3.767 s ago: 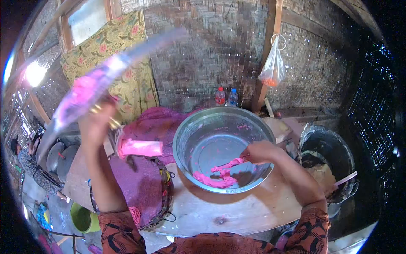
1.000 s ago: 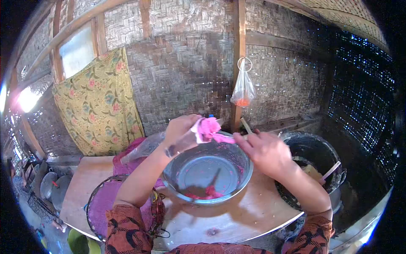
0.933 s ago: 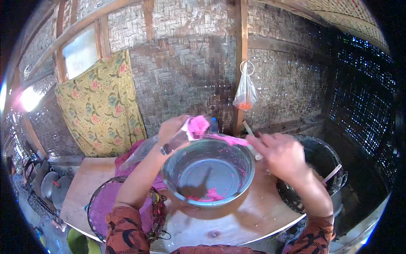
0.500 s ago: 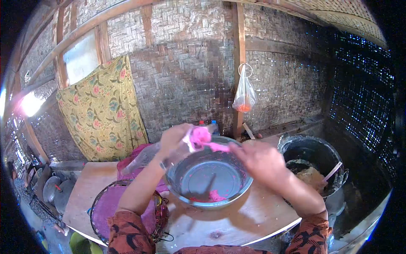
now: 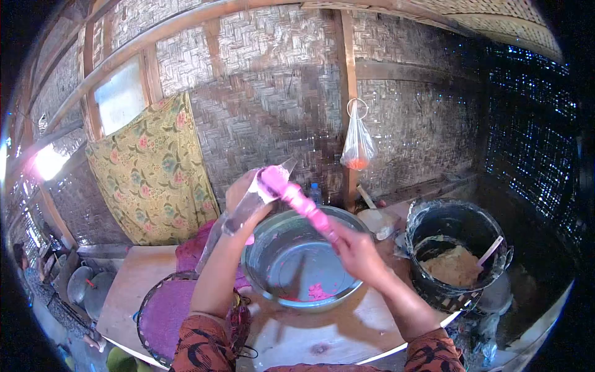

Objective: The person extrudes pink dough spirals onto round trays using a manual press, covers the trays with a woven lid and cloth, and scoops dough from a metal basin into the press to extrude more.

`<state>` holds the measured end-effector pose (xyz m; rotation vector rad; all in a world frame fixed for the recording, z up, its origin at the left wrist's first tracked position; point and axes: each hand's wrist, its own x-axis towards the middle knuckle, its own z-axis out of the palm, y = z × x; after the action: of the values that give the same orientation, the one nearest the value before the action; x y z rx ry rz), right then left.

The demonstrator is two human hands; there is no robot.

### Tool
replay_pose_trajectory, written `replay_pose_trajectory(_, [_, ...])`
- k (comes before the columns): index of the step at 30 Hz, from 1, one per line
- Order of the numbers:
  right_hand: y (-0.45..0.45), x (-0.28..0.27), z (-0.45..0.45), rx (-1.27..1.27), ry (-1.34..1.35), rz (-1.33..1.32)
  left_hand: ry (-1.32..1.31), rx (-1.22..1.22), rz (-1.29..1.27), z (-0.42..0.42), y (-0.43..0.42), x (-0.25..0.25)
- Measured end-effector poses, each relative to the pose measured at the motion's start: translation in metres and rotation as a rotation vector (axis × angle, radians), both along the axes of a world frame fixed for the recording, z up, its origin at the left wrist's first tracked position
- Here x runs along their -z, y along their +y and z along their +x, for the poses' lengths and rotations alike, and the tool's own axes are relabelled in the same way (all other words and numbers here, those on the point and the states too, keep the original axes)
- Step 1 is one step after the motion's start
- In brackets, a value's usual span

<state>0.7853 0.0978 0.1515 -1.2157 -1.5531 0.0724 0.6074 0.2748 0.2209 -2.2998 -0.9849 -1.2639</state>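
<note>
Above the basin, my left hand (image 5: 239, 191) is closed around a clear plastic bag (image 5: 243, 209), its open mouth folded over and tilted toward the right. Pink paste (image 5: 274, 178) shows at that mouth. Gripped in my right hand (image 5: 362, 255) is a long pink-smeared utensil (image 5: 305, 207); its far end meets the paste at the bag, so its shape there is hidden. Below both hands, a wide metal basin (image 5: 255, 279) stands on the table, with pink scraps (image 5: 318, 291) on its bottom.
At the left, a round basket tray (image 5: 167, 313) holds a pink layer. A black bucket (image 5: 455, 214) with tan contents and a stick stands right. A knotted plastic bag (image 5: 357, 149) hangs on the post. A patterned cloth (image 5: 152, 170) covers part of the wall. Another person (image 5: 46, 297) is far left.
The bag and my left hand have moved left and slightly up. My right hand has shifted left and down, and the utensil now slants more steeply toward the bag.
</note>
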Motion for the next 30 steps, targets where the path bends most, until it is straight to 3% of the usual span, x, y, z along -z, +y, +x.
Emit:
replay_pose_trajectory(1, [0.001,-0.007,0.007,0.011,0.055,-0.106,-0.001,-0.001,0.001,0.001,-0.002,-0.001])
replay_pose_trajectory(3, [0.016,-0.005,0.011,0.002,0.116,-0.069,-0.039,0.174,0.061,0.002,-0.010,0.003])
replay_pose_trajectory(4, [0.034,0.009,0.014,0.048,0.014,0.074,-0.051,0.183,0.058,0.006,-0.018,0.001])
replay_pose_trajectory(5, [0.041,0.012,0.011,0.093,-0.090,0.218,-0.051,0.179,0.057,0.007,-0.017,-0.001])
replay_pose_trajectory(7, [0.030,0.012,0.001,0.016,-0.057,0.207,0.058,0.048,-0.003,0.009,-0.010,-0.003])
replay_pose_trajectory(10, [0.020,0.015,-0.005,-0.265,0.150,-0.174,0.019,0.021,-0.006,-0.001,-0.001,-0.007])
replay_pose_trajectory(11, [0.013,0.008,0.003,-0.277,0.148,-0.174,0.021,-0.034,-0.014,-0.007,-0.001,-0.011])
replay_pose_trajectory(13, [-0.004,-0.013,0.026,-0.453,0.213,-0.533,-0.086,-0.017,-0.005,-0.023,-0.007,-0.017])
replay_pose_trajectory(14, [0.003,-0.008,0.037,-0.397,0.067,-0.489,-0.128,0.005,0.072,-0.033,-0.008,-0.018])
replay_pose_trajectory(16, [0.034,0.024,0.057,-0.111,-0.598,-0.628,-0.139,0.026,0.208,-0.063,0.035,0.002])
replay_pose_trajectory(18, [0.049,0.051,0.035,0.024,-0.948,-1.044,-0.511,0.557,-0.371,-0.081,0.047,0.001])
replay_pose_trajectory(20, [0.050,0.077,0.010,0.003,-1.080,-1.067,-0.679,0.565,-0.651,-0.094,-0.026,-0.039])
replay_pose_trajectory(21, [0.055,0.083,0.005,-0.012,-1.102,-1.057,-0.432,0.061,-0.279,-0.103,-0.042,-0.045])
replay_pose_trajectory(23, [0.061,0.082,-0.009,-0.024,-1.174,-1.038,-0.848,0.562,-0.411,-0.132,-0.046,-0.056])
replay_pose_trajectory(24, [0.059,0.081,-0.012,-0.004,-1.221,-0.862,-1.145,0.806,-0.413,-0.131,-0.050,-0.053])
replay_pose_trajectory(25, [0.064,0.069,-0.020,-0.185,-1.022,-0.722,-1.155,0.788,-0.403,-0.136,-0.054,-0.050])
replay_pose_trajectory(26, [0.066,0.056,-0.033,-0.355,-0.815,-0.585,-1.254,1.051,-0.547,-0.142,-0.059,-0.047])
replay_pose_trajectory(27, [0.058,0.045,-0.053,-0.697,-0.348,-0.620,-1.339,1.322,-0.691,-0.146,-0.064,-0.043])
replay_pose_trajectory(28, [0.046,0.034,-0.078,-1.002,0.146,-0.631,-1.471,1.160,-0.689,-0.140,-0.074,-0.037])
replay_pose_trajectory(30, [0.029,0.036,-0.119,-1.627,0.876,-0.974,-1.510,1.409,-0.872,-0.140,-0.072,-0.010])
